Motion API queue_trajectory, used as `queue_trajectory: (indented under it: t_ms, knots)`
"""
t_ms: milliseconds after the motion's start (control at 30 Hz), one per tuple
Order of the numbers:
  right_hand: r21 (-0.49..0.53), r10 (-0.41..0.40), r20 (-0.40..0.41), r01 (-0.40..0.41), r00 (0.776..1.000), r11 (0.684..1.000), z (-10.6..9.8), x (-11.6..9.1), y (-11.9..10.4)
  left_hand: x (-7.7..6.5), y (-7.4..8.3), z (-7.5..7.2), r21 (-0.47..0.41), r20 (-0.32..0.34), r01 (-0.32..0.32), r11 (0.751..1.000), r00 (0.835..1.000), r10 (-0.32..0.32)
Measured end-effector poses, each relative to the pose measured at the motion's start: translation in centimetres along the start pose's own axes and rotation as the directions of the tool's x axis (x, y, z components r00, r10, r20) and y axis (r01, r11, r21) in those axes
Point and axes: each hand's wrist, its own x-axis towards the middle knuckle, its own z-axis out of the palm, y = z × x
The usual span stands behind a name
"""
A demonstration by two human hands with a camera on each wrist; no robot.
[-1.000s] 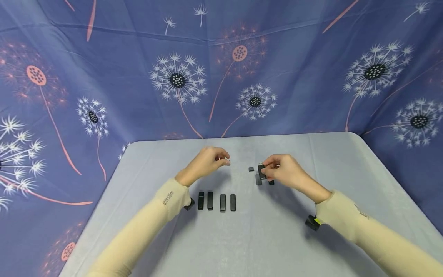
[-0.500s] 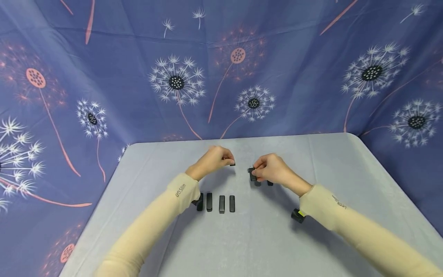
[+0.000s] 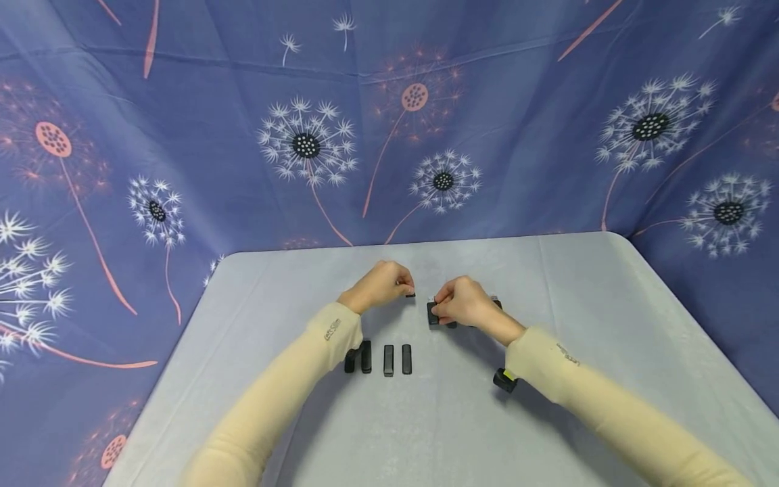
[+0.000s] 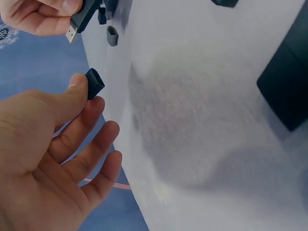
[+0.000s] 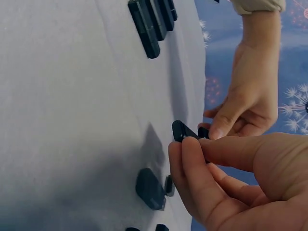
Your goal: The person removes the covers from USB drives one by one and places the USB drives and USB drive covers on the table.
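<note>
My left hand (image 3: 380,283) pinches a small black USB stick cap (image 4: 95,85) between thumb and index finger, its hollow end showing in the left wrist view. The other fingers lie loosely bent below. With thumb and fingertips my right hand (image 3: 467,302) grips a black USB stick (image 3: 433,314), its metal plug (image 4: 71,33) bare. Cap and stick are held above the table, a short gap apart in the head view. Beneath the right hand, another uncapped stick (image 5: 149,189) lies on the table, with a loose cap (image 5: 169,185) beside it.
Several black USB sticks (image 3: 388,360) lie in a row on the pale tablecloth (image 3: 389,419), nearer the person. The left sleeve overlaps the leftmost one. A black wrist camera (image 3: 505,380) hangs under the right sleeve. A blue dandelion-print curtain (image 3: 243,122) stands behind the table.
The right hand has moved left with the USB stick, nearer to the left hand. The left hand, still pinching the cap, has shifted a little right. A stick's plug now shows behind the right wrist.
</note>
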Motion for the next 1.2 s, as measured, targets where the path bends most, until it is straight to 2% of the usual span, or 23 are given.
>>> queue_trajectory:
  t_ms: [333,567,700,867,1200]
  knots:
    - [-0.058,0.026,0.028,-0.024,0.999,0.998,1.4,1.0,0.1,0.7,0.2,1.0,0.023,0.073,0.000,1.000,0.997,-0.002]
    - [-0.092,0.063,0.003,-0.062,0.998,0.994,1.8,1.3,-1.0,0.7,0.2,1.4,0.030,0.084,0.012,0.999,0.996,-0.014]
    - [-0.137,0.091,-0.006,-0.091,0.996,0.986,1.8,1.3,-1.4,0.9,0.2,1.6,0.033,0.086,-0.008,0.999,0.996,0.005]
    - [-0.182,0.099,0.011,-0.095,0.995,0.979,1.9,1.5,-1.7,1.0,0.1,1.8,0.044,0.076,-0.014,0.999,0.997,0.011]
    - [-0.203,0.165,0.057,-0.150,0.985,0.968,1.7,2.1,-2.0,1.2,0.0,2.0,0.040,0.070,0.006,0.999,0.998,-0.009]
